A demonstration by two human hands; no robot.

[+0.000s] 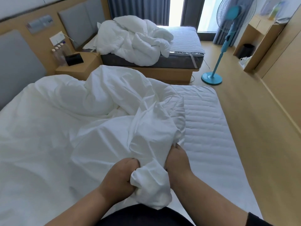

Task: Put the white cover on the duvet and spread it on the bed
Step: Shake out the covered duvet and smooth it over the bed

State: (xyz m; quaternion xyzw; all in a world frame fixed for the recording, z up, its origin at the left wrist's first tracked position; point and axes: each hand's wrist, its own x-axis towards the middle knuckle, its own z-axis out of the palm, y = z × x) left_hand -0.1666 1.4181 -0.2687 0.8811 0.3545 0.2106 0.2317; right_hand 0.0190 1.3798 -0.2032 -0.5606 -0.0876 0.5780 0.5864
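At the far left, grey padded headboard panels [14, 62] stand against the wooden wall, and beside them a wooden nightstand [76, 68] carries clear plastic bottles [57, 53] and a black tissue box [74, 59]. The rumpled white fabric cover [105, 98] lies in folds over most of the near bed, and it hides the duvet, so I cannot tell how far the duvet is inside. Near the bottom centre the left hand [121, 176] grips a bunched corner of this cover, with its fingers [132, 162] curled tightly around the cloth. Just beside it, the right hand [176, 159] holds the same bunch from the other side; its fingertips are buried in the folds. To the right, the striped white quilted mattress pad [210, 124] of the near bed lies bare. Behind, a second bed carries a crumpled white duvet [133, 41]. A turquoise standing fan [223, 46] stands on the wooden floor at the right.
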